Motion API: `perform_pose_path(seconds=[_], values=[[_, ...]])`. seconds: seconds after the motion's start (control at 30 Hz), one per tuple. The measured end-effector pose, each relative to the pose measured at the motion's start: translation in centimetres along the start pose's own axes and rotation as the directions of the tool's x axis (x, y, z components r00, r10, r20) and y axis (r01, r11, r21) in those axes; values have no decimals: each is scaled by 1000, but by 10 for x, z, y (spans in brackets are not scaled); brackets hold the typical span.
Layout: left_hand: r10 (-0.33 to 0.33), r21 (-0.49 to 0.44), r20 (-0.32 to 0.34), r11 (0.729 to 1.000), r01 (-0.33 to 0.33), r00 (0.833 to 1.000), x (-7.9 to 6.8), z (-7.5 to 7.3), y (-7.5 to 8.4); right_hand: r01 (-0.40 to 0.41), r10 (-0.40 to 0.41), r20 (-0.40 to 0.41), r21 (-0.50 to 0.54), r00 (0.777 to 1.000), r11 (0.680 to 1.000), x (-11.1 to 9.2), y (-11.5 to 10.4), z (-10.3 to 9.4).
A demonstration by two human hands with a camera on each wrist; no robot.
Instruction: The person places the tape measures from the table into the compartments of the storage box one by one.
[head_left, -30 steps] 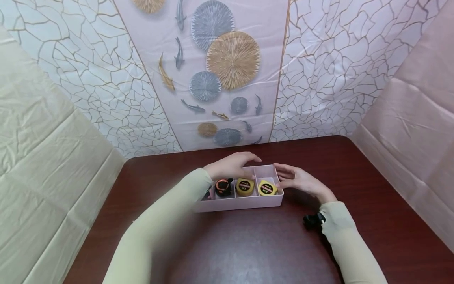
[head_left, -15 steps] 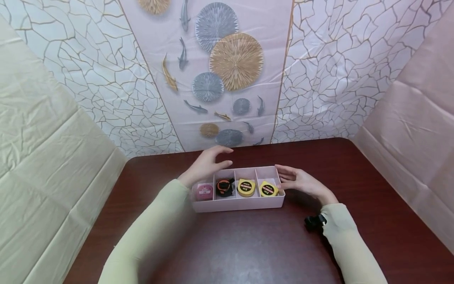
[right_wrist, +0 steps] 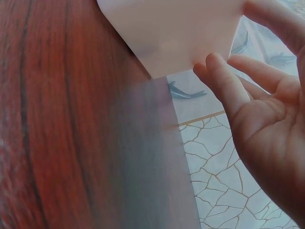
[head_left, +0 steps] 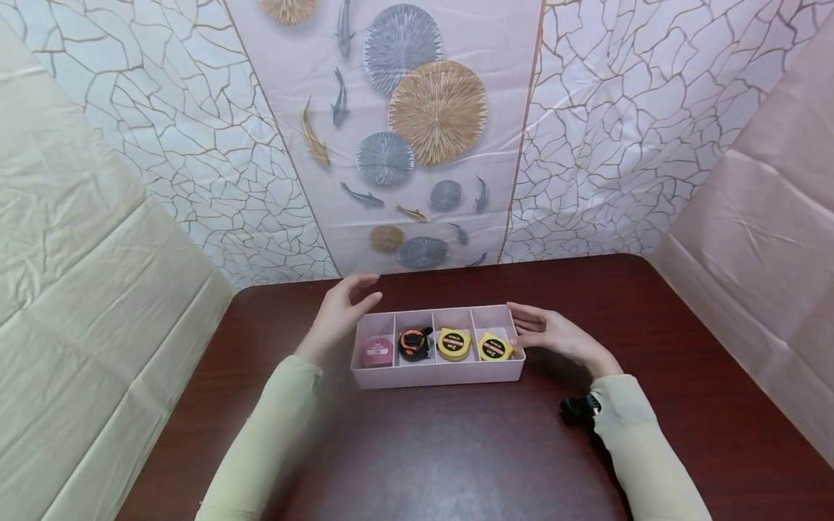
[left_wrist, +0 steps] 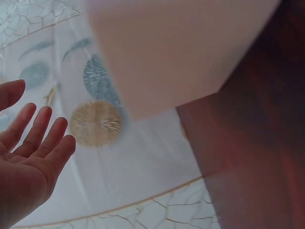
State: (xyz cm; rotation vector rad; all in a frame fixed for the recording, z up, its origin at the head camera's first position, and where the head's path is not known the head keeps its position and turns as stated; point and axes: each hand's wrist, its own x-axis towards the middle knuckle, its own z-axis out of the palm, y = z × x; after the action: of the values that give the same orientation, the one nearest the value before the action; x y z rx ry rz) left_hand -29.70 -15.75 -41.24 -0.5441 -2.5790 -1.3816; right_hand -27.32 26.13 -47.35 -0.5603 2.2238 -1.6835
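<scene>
A pale pink divided box (head_left: 438,373) stands on the table, with one tape measure in each compartment. From left to right lie a pink tape measure (head_left: 377,352), a black and orange tape measure (head_left: 414,344), a yellow tape measure (head_left: 454,344) and another yellow tape measure (head_left: 495,347). My left hand (head_left: 335,315) hovers off the box's left end, holding nothing, fingers loosely bent; the left wrist view shows a gap between the hand (left_wrist: 33,157) and the box wall (left_wrist: 167,62). At the right end, my right hand (head_left: 557,334) touches the wall with its fingertips, fingers fairly straight.
The dark red wooden table (head_left: 423,449) has its back edge near a patterned cloth backdrop (head_left: 436,217). Cloth walls rise at the left (head_left: 98,289) and right (head_left: 749,239). A small black device (head_left: 578,409) sits at the right wrist.
My left hand has moved left, from over the box's middle to beyond its left end, uncovering the pink tape measure. The right hand keeps its place at the right end.
</scene>
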Motion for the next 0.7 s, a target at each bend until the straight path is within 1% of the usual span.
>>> perform_pose_path(seconds=[0.2,0.33,0.43,0.57,0.7], values=[[-76,-29,6,997,76,997,-11,2,-17,-29,29,-20,12,999,1000,-1,0,1],[-100,-22,7,995,100,995,-18,5,-25,-26,26,-21,6,999,1000,-2,1,1],[-124,-42,15,991,124,992,-23,7,-30,-34,34,-25,5,999,999,-1,0,1],[-185,-70,27,980,187,982,-29,10,-37,-36,36,-25,5,999,999,-1,0,2],[-227,-33,43,973,228,973,-32,12,-41,-28,28,-18,8,999,1000,0,0,1]])
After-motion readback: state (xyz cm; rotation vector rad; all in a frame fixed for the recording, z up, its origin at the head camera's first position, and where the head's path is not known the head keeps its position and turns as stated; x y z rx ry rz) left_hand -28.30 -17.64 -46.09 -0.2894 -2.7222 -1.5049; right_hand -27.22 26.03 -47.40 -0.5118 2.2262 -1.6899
